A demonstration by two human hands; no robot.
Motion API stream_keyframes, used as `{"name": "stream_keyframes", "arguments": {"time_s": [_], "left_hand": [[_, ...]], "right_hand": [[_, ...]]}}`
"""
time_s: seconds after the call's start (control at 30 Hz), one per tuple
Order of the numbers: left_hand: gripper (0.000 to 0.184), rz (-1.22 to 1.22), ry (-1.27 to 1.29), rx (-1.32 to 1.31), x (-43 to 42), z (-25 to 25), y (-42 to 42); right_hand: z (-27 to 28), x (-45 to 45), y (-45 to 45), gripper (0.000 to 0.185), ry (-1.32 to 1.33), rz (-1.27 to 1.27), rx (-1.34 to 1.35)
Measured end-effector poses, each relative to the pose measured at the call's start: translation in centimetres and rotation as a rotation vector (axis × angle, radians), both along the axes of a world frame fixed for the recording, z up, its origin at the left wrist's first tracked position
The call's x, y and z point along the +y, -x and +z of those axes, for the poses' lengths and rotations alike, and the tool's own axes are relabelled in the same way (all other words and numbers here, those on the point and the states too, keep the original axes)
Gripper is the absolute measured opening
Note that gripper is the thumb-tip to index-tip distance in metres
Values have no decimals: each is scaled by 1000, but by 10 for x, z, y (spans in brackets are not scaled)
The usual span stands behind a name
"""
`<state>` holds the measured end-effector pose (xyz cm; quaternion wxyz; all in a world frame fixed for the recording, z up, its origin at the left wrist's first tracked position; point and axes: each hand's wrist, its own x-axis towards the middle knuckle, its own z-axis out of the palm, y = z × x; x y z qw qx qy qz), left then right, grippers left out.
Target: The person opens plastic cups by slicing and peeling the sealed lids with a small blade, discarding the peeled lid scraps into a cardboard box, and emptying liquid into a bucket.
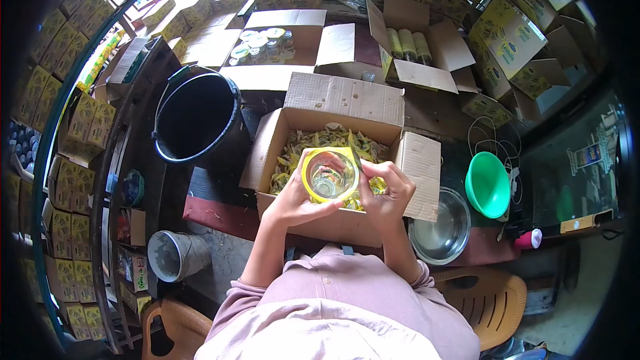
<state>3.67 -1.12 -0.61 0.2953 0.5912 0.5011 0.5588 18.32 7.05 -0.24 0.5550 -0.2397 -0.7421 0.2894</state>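
Note:
My left hand (293,193) is wrapped around a clear glass jar (328,183) with a yellow band, its open mouth tilted up toward me. At the jar's right side, my right hand (388,192) is closed in a pinch on a thin dark strip (357,159) that looks like a blade; its exact kind is unclear. Both hands are above an open cardboard box (343,99) filled with yellow-green wrappers or labels (313,139). The jar hides part of this heap.
A black bucket (197,117) stands left of the box, a grey bucket (175,255) lower left. To the right are a metal bowl (440,230) and a green bowl (487,185). Behind, one carton (287,19) holds lidded jars, another (443,40) rolled cylinders. Plastic chairs (490,300) flank me.

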Motion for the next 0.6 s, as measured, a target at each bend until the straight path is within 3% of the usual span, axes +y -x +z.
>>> {"name": "stream_keyframes", "arguments": {"time_s": [0.17,0.27,0.37,0.5,0.6], "left_hand": [[68,-69,7,33,1,-1,2],[68,-69,-69,-27,4,-8,2],[66,-2,-34,-255,8,-8,-9],[65,76,-68,-141,12,-23,-5],[64,50,-76,-273,12,-23,-6]], "right_hand": [[-1,0,1,27,-5,3,-5],[-1,-1,2,27,15,8,21],[0,-3,4,25,48,4,47],[-1,-5,4,21,54,-13,46],[-1,-9,4,20,46,-27,42]]}}
